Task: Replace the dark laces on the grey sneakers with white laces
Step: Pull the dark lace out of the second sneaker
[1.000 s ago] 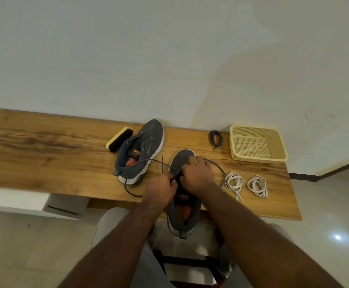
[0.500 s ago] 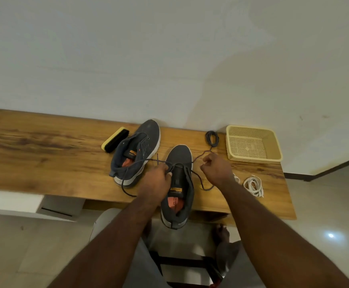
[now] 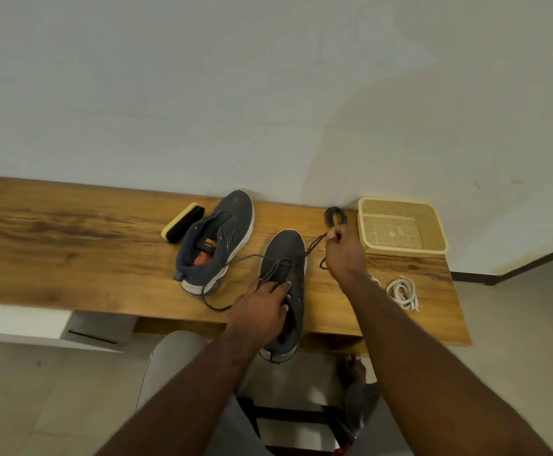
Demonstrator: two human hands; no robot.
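A person's left hand (image 3: pixel 262 307) grips the near grey sneaker (image 3: pixel 283 284) at table centre while the right hand (image 3: pixel 342 255) pinches its dark lace (image 3: pixel 314 245), drawn toward two o'clock. Unlacing appears underway; next, freeing remaining eyelets, then the white laces (image 3: pixel 402 292) at four o'clock.

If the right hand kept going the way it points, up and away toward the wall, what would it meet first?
Most likely the coiled dark lace lying just beyond the right hand, before the wall; the basket sits off to the side. Depth is hard to judge.

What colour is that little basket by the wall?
Pale yellow basket, clearest in the head view.
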